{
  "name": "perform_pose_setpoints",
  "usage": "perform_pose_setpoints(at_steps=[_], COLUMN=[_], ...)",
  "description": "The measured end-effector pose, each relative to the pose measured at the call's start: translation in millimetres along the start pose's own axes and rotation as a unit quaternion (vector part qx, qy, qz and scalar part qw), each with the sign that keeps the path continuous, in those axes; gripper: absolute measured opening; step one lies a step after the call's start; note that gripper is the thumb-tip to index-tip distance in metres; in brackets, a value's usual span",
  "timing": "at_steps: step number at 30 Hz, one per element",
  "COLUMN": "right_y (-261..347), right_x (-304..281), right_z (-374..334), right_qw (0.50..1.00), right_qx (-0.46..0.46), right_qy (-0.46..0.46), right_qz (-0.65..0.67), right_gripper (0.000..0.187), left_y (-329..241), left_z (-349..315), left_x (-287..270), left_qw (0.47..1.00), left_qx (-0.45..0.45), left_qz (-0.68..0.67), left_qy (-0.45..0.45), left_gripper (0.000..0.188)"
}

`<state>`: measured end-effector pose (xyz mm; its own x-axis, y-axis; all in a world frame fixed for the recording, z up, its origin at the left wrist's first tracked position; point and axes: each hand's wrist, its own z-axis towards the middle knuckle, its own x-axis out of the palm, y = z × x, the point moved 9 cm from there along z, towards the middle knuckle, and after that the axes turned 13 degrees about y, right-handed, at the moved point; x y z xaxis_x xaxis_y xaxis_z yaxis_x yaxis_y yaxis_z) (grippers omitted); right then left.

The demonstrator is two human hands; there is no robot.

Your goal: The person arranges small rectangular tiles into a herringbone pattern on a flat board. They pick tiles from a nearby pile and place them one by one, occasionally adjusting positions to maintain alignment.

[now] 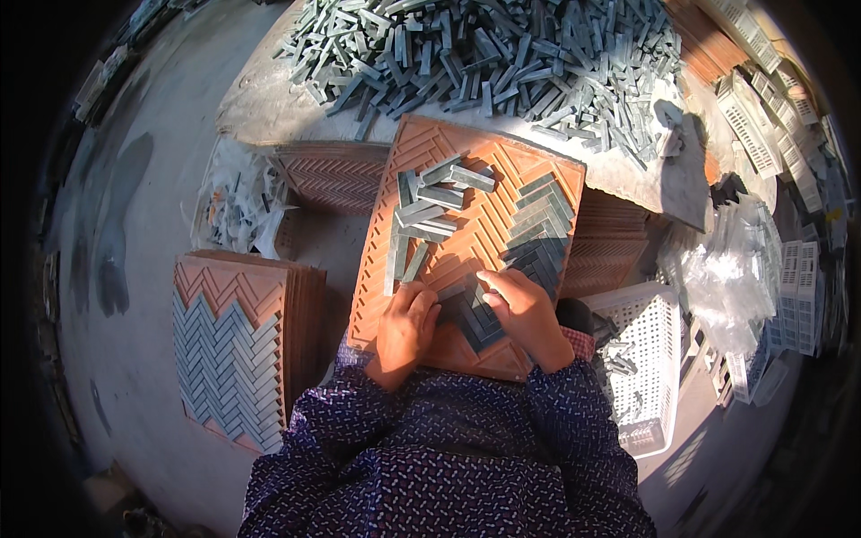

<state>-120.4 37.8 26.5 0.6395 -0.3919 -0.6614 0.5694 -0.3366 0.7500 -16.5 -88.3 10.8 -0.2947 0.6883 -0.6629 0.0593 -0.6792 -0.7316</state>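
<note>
An orange herringbone mould tray [489,206] slants in front of me, its near end at my lap. Dark grey stone strips [541,215] fill slots along its right side and near end in a zigzag. Loose strips [418,213] lie heaped on the tray's upper left. My left hand [408,325] is curled closed at the tray's near left, just below the loose strips; whatever its fingers hold is hidden. On the right, my right hand [527,316] has thumb and forefinger pinched at a small grey strip over the laid pattern.
A large pile of stone strips [484,63] covers the pale work surface [260,99] beyond the tray. At left stands a stack of mould trays [300,314], the top one filled. A white perforated basket [659,377] and clear plastic packaging [722,260] are at right.
</note>
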Motion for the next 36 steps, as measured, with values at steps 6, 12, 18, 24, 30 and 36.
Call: perform_pose_setpoints(at_steps=[6,12,18,24,30,36], right_y=[4,-6,8,18,15,26], right_x=[2,13,5,10,28,14], right_z=[8,21,40,52,43,64], right_qw=[1.0,0.998,0.998,0.993,0.988,0.989], right_qx=[0.003,0.011,0.005,0.01,-0.046,-0.03], right_qy=[-0.012,0.035,0.018,0.051,0.064,-0.016], right_qz=[-0.024,-0.049,-0.067,-0.106,-0.13,-0.144], right_gripper=[0.028,0.02,0.017,0.01,0.006,0.017], left_y=[9,6,10,7,9,10], left_z=[3,8,9,7,8,17], left_x=[6,5,13,9,12,-23], left_qw=[0.999,0.999,0.998,0.998,0.999,0.998], left_qx=[-0.048,-0.038,-0.036,-0.046,-0.043,-0.055], left_qz=[0.006,-0.002,-0.013,0.022,-0.001,0.008], left_qy=[0.012,0.017,0.043,0.021,0.027,-0.011], left_gripper=[0.016,0.017,0.02,0.022,0.02,0.027])
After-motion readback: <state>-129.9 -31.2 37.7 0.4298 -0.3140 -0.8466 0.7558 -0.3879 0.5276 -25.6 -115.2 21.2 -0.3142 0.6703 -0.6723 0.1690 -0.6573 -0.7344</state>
